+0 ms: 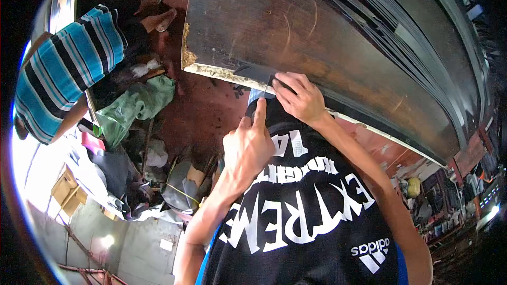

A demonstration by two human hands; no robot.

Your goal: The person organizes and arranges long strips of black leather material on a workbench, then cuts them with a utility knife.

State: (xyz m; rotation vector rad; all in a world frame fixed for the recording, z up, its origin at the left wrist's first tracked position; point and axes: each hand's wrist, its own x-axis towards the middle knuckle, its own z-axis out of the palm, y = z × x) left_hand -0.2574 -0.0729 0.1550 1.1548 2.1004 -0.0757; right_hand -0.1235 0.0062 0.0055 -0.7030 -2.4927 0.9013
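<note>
My left hand (247, 148) is below the near edge of a dark wooden table (248, 26). Its index finger stretches up towards the edge, while the other fingers curl in; what they hold, if anything, is hidden. Just right of it, my right hand (298, 97) is at the same edge, with bent fingers closed on a short black strip (259, 75) that lies across the worn white edge. The strip's far end rests on the tabletop. Behind the fingertips, a small patch of light blue cloth shows.
Long black strips (391, 42) lie bundled along the tabletop's right side. At left, another person in a blue striped shirt (74, 71) is near a green plastic bag (137, 108). Dark sheets and scraps (185, 184) are heaped below. Cluttered shelves (438, 200) stand at right.
</note>
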